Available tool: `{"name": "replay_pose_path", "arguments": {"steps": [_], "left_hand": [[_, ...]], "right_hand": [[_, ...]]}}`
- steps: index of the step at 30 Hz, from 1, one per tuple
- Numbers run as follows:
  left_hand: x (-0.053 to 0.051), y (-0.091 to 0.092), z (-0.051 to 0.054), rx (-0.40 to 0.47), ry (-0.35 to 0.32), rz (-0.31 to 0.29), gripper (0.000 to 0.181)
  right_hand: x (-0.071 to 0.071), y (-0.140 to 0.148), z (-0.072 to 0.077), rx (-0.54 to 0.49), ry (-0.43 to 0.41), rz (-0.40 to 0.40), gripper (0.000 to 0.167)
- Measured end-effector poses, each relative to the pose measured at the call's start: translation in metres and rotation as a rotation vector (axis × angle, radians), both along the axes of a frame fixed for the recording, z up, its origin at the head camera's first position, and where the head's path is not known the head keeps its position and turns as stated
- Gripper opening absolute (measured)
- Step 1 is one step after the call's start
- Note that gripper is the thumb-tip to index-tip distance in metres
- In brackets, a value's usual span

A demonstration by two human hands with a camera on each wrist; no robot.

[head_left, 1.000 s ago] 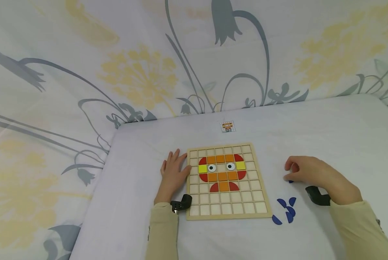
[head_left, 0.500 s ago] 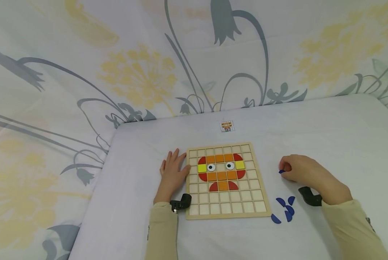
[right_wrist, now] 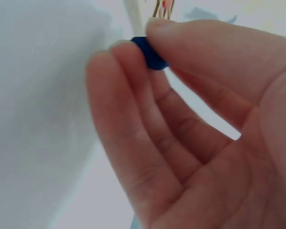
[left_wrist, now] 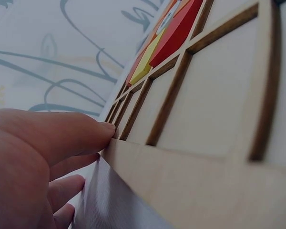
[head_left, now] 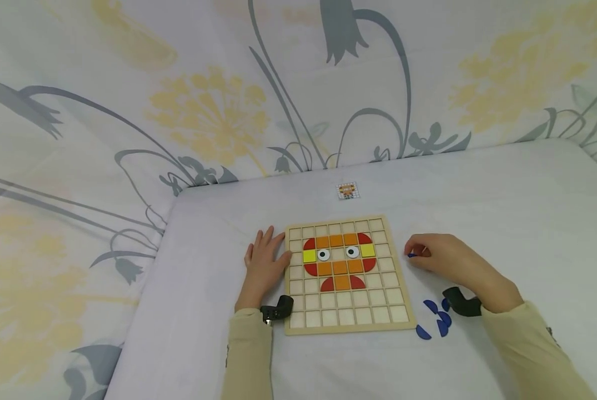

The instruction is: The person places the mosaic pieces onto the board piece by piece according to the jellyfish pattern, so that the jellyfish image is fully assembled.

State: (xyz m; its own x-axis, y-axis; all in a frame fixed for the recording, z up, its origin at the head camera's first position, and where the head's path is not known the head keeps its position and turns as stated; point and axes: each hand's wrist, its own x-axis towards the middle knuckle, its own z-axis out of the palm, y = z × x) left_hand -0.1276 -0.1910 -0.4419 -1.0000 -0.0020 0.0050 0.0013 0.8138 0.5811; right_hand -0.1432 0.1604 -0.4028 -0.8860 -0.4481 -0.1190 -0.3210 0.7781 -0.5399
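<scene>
A wooden grid board (head_left: 348,329) lies on the white surface, with orange, red and yellow tiles and two eye tiles forming a face. My left hand (head_left: 264,268) rests at the board's left edge, fingers spread. In the left wrist view the thumb (left_wrist: 81,136) touches the board's rim. Just right of the board, my right hand (head_left: 443,254) pinches a blue half-round tile (right_wrist: 151,53) between thumb and fingers. Several more blue half-round tiles (head_left: 423,332) lie loose by the board's lower right corner, one partly behind the wrist camera.
A small picture card (head_left: 348,190) with a gridded face pattern lies behind the board. Beyond it, a flower-patterned cloth (head_left: 298,83) rises at the back of the white surface. Black wrist cameras (head_left: 462,303) sit on both wrists.
My right hand has lifted the blue half-round tile and carried it left, close to the board's right edge. The left hand stays at the board's left edge.
</scene>
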Motion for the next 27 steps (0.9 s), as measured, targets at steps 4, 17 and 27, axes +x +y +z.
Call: {"name": "replay_pose_path", "arguments": {"steps": [4,17,27], "left_hand": [[0.000,0.000,-0.001,-0.001,0.004,-0.002,0.047],[-0.001,0.002,0.004,-0.021,-0.015,-0.003,0.048],[-0.002,0.001,0.004,-0.046,-0.047,-0.022,0.049]], "right_hand": [[0.002,-0.011,-0.002,-0.014,-0.004,0.001,0.008],[0.016,-0.053,-0.004,-0.042,0.021,0.056,0.008],[0.022,-0.067,-0.009,-0.057,0.100,0.103,0.008]]}}
